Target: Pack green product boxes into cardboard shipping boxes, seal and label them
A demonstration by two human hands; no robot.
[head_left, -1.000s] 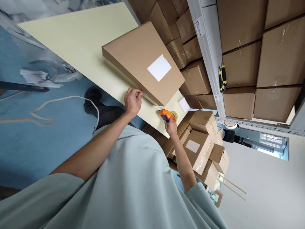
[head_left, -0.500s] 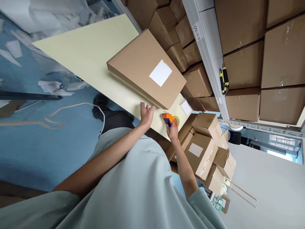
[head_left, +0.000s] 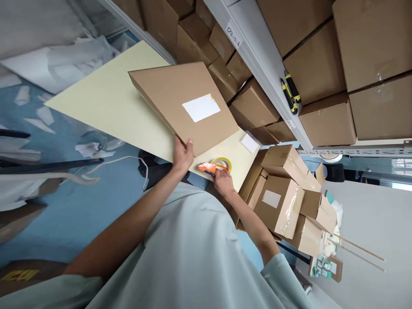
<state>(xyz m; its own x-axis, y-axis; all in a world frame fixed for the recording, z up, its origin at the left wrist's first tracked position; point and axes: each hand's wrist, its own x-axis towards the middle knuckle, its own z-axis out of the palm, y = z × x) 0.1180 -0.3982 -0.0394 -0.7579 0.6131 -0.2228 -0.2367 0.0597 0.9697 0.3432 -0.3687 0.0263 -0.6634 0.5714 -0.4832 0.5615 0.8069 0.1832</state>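
A flat cardboard box (head_left: 174,92) with a white label (head_left: 201,107) is on the pale yellow tabletop (head_left: 96,90), its near side looking raised off the surface. My left hand (head_left: 183,156) grips the box's near edge, thumb on top and the fingers partly hidden beneath. Closed around an orange and blue tape dispenser (head_left: 207,167) is my right hand (head_left: 224,181). The dispenser carries a yellow-edged roll of tape (head_left: 226,163) and is close to the table's near edge, apart from the box.
A small white box (head_left: 249,142) lies at the table's right end. Cardboard boxes (head_left: 273,199) are stacked beyond it. Two yellow and black cutters (head_left: 290,92) rest on the shelf edge (head_left: 254,60), among more cartons. White packing scraps (head_left: 93,149) litter the blue floor at left.
My left hand has moved from beside the box to grip its edge. The box has turned and tilted. My right hand has turned the tape dispenser and shifted it slightly left in view.
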